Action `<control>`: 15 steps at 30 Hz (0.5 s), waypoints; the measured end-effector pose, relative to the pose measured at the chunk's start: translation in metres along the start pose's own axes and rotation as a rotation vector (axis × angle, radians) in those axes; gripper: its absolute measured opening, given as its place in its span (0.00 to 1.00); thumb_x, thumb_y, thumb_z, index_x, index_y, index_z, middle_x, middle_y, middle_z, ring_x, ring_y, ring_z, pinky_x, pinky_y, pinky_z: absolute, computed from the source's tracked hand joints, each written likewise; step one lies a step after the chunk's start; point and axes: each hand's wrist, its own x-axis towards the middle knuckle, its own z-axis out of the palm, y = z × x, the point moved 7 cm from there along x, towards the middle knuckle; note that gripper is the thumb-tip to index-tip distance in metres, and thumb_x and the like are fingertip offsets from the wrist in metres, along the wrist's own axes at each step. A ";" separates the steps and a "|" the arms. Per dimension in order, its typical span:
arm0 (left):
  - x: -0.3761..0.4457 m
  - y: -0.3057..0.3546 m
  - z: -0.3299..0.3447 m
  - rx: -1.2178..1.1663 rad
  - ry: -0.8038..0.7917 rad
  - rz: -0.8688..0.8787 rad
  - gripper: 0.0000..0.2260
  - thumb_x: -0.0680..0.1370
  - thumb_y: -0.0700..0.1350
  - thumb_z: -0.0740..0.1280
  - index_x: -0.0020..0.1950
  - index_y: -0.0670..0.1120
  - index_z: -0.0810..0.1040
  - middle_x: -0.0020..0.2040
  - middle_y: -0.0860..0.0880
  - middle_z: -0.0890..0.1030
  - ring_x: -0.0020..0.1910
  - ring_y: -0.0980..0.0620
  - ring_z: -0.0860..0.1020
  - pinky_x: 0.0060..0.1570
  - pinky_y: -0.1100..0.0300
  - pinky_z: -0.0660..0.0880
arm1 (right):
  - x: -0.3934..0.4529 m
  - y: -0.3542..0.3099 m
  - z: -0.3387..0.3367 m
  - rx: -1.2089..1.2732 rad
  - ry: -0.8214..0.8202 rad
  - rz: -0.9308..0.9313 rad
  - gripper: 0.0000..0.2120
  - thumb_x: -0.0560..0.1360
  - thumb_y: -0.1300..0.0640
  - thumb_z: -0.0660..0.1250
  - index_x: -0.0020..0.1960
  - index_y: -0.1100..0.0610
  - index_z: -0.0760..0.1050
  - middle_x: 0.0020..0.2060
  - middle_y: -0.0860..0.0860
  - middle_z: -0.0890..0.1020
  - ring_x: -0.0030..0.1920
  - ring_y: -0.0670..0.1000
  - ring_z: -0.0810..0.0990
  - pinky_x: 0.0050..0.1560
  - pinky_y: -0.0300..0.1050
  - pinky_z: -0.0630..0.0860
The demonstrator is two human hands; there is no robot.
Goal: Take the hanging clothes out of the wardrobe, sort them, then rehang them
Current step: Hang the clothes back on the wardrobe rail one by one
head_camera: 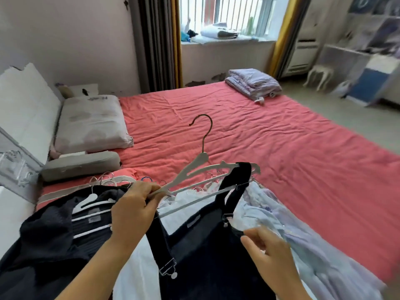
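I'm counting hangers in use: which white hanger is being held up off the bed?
The white plastic hanger with the bronze hook, pinched at one end by the left hand, with a dark strap over its other arm. The other white hanger lies on dark clothes.

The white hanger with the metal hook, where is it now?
The white hanger is at centre, raised above the red bed; the left hand grips its left end, and the dark overalls hang from it.

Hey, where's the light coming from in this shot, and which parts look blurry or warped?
Head view: daylight enters through the barred window at the back; the shelving on the right is smeared and bent by the wide lens; the right hand is slightly motion-blurred; the white plastic hanger stays sharp.
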 end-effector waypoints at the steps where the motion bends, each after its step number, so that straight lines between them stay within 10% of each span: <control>1: -0.003 0.014 -0.006 -0.007 0.006 0.054 0.02 0.72 0.47 0.73 0.43 0.51 0.81 0.38 0.56 0.77 0.35 0.52 0.76 0.31 0.58 0.73 | -0.019 -0.003 -0.012 -0.007 0.035 0.009 0.10 0.68 0.62 0.74 0.36 0.48 0.79 0.34 0.40 0.81 0.37 0.43 0.79 0.36 0.30 0.71; 7: -0.031 0.096 -0.038 -0.149 0.022 0.292 0.17 0.70 0.60 0.62 0.43 0.50 0.83 0.40 0.54 0.79 0.32 0.49 0.78 0.31 0.57 0.75 | -0.137 0.006 -0.092 -0.056 0.238 0.164 0.12 0.67 0.62 0.76 0.36 0.46 0.78 0.34 0.36 0.81 0.37 0.40 0.79 0.36 0.28 0.71; 15: -0.085 0.197 -0.052 -0.384 -0.100 0.503 0.11 0.69 0.60 0.65 0.43 0.56 0.82 0.46 0.68 0.75 0.38 0.60 0.73 0.32 0.63 0.70 | -0.286 0.021 -0.176 -0.176 0.603 0.322 0.20 0.64 0.63 0.78 0.34 0.39 0.75 0.30 0.43 0.82 0.38 0.40 0.80 0.38 0.26 0.70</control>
